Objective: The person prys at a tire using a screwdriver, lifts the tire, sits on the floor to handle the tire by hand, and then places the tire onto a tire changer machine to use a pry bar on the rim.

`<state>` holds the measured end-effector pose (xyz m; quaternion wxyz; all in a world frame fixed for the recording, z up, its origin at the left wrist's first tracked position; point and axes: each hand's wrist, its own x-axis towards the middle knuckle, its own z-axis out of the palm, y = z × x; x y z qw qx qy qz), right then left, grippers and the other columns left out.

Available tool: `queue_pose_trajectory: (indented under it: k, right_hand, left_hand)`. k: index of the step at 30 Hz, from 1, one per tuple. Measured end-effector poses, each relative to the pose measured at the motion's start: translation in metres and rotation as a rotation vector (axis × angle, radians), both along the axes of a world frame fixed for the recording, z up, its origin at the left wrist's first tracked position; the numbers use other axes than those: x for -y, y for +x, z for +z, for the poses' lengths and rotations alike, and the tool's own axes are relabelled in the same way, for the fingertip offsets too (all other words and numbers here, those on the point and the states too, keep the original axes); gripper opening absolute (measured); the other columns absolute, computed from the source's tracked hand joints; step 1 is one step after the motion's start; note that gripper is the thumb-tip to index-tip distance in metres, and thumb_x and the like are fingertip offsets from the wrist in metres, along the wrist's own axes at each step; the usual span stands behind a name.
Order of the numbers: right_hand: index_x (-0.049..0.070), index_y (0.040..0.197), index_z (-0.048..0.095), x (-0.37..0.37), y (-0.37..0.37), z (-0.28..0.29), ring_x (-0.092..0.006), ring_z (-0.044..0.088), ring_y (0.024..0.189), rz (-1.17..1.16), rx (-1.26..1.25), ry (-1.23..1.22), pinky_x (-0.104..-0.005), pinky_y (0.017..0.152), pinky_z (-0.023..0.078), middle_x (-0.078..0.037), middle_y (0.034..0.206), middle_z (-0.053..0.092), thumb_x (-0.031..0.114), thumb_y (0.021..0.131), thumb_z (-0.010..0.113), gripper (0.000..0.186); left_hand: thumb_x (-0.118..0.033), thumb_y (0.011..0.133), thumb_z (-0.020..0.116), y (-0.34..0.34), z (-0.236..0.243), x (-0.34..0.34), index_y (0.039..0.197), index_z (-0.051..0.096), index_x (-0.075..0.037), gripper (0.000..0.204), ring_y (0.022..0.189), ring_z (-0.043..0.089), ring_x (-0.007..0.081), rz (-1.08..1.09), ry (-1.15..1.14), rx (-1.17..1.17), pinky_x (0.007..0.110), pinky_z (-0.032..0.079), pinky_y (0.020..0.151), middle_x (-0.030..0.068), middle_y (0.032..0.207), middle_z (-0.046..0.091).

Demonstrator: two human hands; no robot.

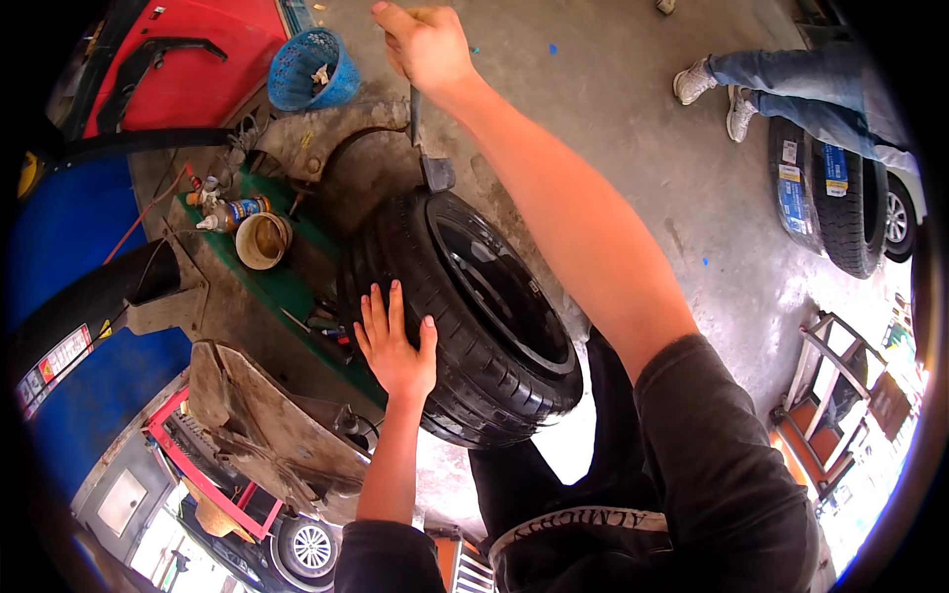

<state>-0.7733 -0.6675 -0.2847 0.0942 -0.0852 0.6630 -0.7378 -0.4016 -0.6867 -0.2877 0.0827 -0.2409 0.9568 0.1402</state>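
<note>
A black car tyre (435, 296) on a dark wheel rim (499, 282) stands tilted in front of me, against the side of a green machine (259, 252). My left hand (397, 346) lies on its tread with the fingers spread. Stretched far forward, my right hand (425, 44) is closed in a fist at the top of a dark metal bar (415, 121); the grip itself is partly hidden. At the bar's lower end, a dark blade-like block (438, 174) sits by the tyre's upper edge.
A white tub (263, 241) and a bottle (235, 213) rest on the machine, beside several hand tools. Ahead stands a blue basket (314, 71). At right are a person's legs (791, 84), upright tyres (848, 203) and a metal-framed rack (835, 381). A worn pad (262, 425) is at left.
</note>
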Motion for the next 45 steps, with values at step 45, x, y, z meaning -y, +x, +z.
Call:
queue_pose_trajectory:
  k: [45]
  right_hand:
    - [0.0,0.058,0.039,-0.007,0.084,0.004,-0.0086,0.026,0.055,0.051,0.225,-0.372,-0.0341,0.049,0.024,0.002,0.055,0.028,0.021,0.096,0.065,0.051]
  left_hand:
    - [-0.051,0.1,0.045,-0.004,-0.002,-0.034,0.157,0.04,-0.015,0.068,0.149,0.03,0.0402,0.018,-0.082,0.094,0.061,0.023,0.118,0.0205,0.162,0.032]
